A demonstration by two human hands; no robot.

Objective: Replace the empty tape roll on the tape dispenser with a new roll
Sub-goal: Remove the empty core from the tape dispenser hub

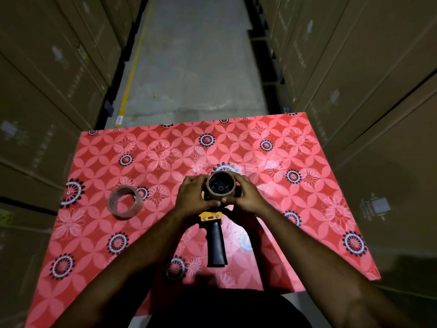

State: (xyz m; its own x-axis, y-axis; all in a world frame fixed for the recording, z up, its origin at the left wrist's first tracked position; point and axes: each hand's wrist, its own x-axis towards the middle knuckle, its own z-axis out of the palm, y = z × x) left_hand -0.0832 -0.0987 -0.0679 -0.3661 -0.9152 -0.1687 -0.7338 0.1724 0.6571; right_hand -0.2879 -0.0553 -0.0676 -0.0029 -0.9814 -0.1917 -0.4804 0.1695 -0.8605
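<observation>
A tape dispenser [214, 235] with a yellow body and black handle lies in the middle of the red flowered table [307, 185], handle pointing toward me. A thin brown cardboard roll [221, 185] sits on its black hub at the far end. My left hand [194, 194] grips the roll's left side and my right hand [246, 195] grips its right side, thumbs meeting at the near edge. A second brown tape roll [124, 202] lies flat on the table to the left, apart from both hands.
Tall stacks of cardboard boxes [47, 79] line both sides of a narrow aisle. A concrete floor [189, 67] with a yellow line runs beyond the table's far edge. The near table edge is by my torso.
</observation>
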